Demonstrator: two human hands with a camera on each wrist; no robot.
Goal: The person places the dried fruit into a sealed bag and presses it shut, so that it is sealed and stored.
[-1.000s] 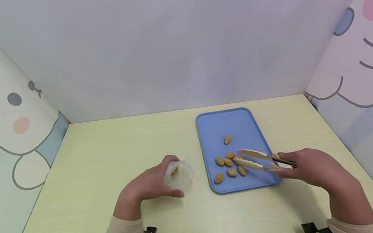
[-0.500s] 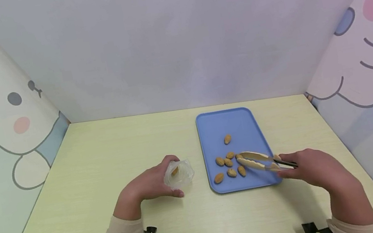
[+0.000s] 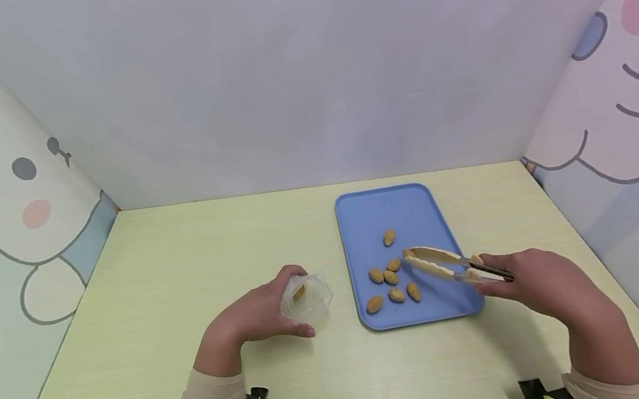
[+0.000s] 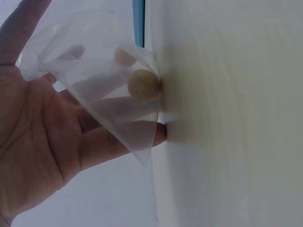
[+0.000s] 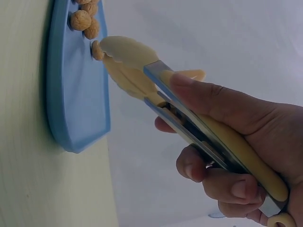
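Observation:
My left hand (image 3: pixel 257 312) holds a clear plastic bag (image 3: pixel 316 298) upright by its side, thumb and fingers around it. Through the film in the left wrist view two nuts (image 4: pixel 144 84) show near the bottom of the bag. My right hand (image 3: pixel 540 280) grips cream-tipped metal tongs (image 3: pixel 436 263) over the blue tray (image 3: pixel 410 205). Pinched at the tongs' tips is one brown nut in its shell (image 5: pixel 97 50), lifted a little above the tray. Several similar nuts (image 3: pixel 376 276) lie on the tray's near half, and a single nut (image 3: pixel 389 238) lies farther back.
The pale yellow table (image 3: pixel 194 250) runs up to a plain back wall (image 3: pixel 223 88). Side walls with cartoon animals stand to the left and right. The bag is left of the tray, with a strip of table between them.
The tongs have come together on a nut that lay among the others, then risen slightly with it. My left hand and the bag have stayed in place.

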